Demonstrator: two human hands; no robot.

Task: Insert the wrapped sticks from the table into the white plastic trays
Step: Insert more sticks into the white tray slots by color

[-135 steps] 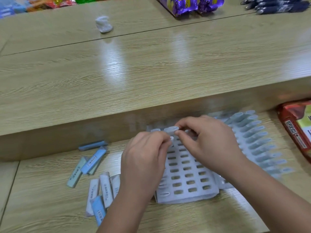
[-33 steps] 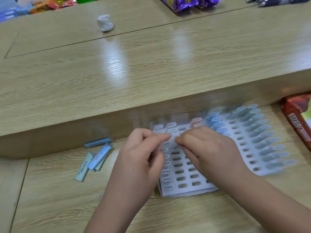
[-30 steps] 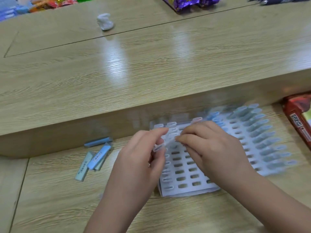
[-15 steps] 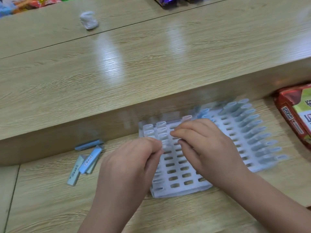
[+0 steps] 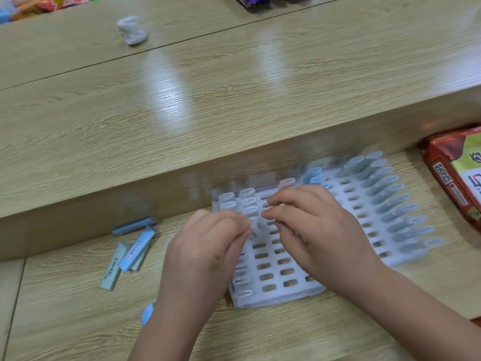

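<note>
From my remote seat I see both hands meeting over the white tray, which lies flat on the lower tabletop. The left hand has its thumb and forefinger curled in, pinching a pale wrapped stick that stands at a slot in the tray's left half. The right hand is curled too, with its fingertips right by that stick. Motion blur keeps me from telling whether they grip it.

A few pale sticks already stand in the tray's back left corner, and a pinkish one stands at its back edge. Touching the tray's right side is a second tray, with a row of blue sticks along its far side.

Left of the white tray lie loose sticks, blue and pale green, in a small heap. Each has a white printed strip, too blurred for me to read. One more blue stick peeks out beside the left forearm.

Well right of the white tray sits a red packet with a white label and large characters on a green panel, which I cannot make out.

Behind the white tray rises a raised step of the tabletop. It carries a crumpled white lump, purple wrappers and bright packets.
</note>
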